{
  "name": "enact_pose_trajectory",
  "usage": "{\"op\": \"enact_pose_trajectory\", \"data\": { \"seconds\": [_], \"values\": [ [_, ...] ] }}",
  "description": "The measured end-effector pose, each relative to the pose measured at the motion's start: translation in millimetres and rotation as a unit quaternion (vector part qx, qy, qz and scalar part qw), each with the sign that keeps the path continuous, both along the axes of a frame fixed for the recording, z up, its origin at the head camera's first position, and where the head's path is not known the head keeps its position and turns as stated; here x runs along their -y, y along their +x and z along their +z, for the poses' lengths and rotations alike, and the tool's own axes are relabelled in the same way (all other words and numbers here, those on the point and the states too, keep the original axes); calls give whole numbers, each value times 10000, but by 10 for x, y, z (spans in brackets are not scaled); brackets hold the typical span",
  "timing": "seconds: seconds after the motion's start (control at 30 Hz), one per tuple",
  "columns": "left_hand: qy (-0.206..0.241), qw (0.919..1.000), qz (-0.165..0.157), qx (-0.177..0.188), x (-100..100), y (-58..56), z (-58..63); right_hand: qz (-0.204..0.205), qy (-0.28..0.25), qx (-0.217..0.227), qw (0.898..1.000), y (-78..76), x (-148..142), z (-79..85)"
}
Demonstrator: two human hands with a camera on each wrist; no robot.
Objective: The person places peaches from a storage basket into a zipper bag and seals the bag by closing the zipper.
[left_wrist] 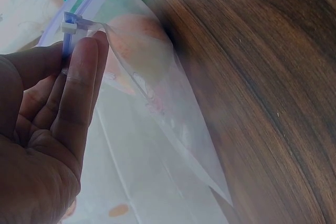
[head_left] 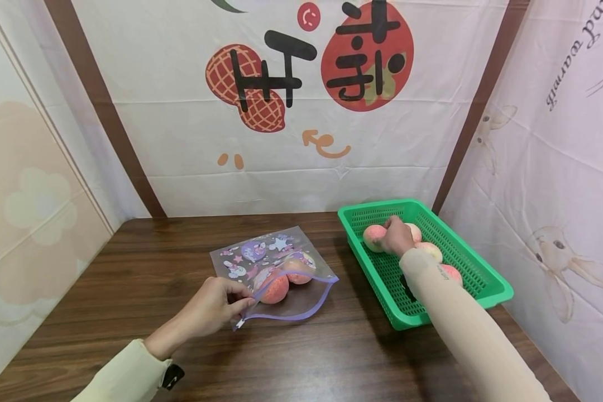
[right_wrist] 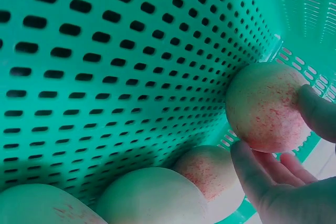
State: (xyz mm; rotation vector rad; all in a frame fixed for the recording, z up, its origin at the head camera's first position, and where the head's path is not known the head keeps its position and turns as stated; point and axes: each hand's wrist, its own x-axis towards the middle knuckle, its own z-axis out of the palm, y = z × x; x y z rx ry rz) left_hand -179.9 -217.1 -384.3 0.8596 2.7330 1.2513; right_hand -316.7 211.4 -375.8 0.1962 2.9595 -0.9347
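My left hand (head_left: 216, 306) pinches the near left corner of a clear zip bag (head_left: 238, 271), beside its white slider (left_wrist: 68, 28). The bag lies flat with its purple-edged mouth gaping toward me and cartoon prints on its film. Two peaches, a redder one (head_left: 275, 290) and a paler one (head_left: 297, 271), rest inside near the mouth. To the right, my right hand (head_left: 398, 239) reaches into a green basket (head_left: 369, 277). Its thumb and fingers grip a pink-speckled peach (right_wrist: 268, 109), which sits by the basket's wall.
More peaches lie in the basket, including a pale one (head_left: 429, 252) and a red one (head_left: 451, 274) partly behind my right sleeve. The brown wooden table (head_left: 301, 363) carries both bag and basket. A printed cloth (head_left: 301, 190) hangs behind the table, with another along the right side.
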Motion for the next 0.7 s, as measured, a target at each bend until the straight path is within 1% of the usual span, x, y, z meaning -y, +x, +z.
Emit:
{"op": "enact_pose_trajectory", "data": {
  "seconds": [0.13, 0.27, 0.37, 0.53, 0.7],
  "values": [
    [1, 10000, 14, -6, 5, 2, -6, 7, 177, 137, 9997, -6, 9, 9],
    [2, 10000, 15, 20, 1, 1, -8, -26, 164, 243, 9996, 6, 7, 24],
    [-6, 10000, 11, 32, 0, -1, -6, -62, 126, 217, 9997, 19, 11, 43],
    [-32, 10000, 28, 40, 3, -2, 5, -156, 100, 128, 9997, 51, 50, 116],
    [-20, 10000, 10, 52, -2, 2, 12, -278, 16, 122, 9995, 97, 72, 225]
  ]
}}
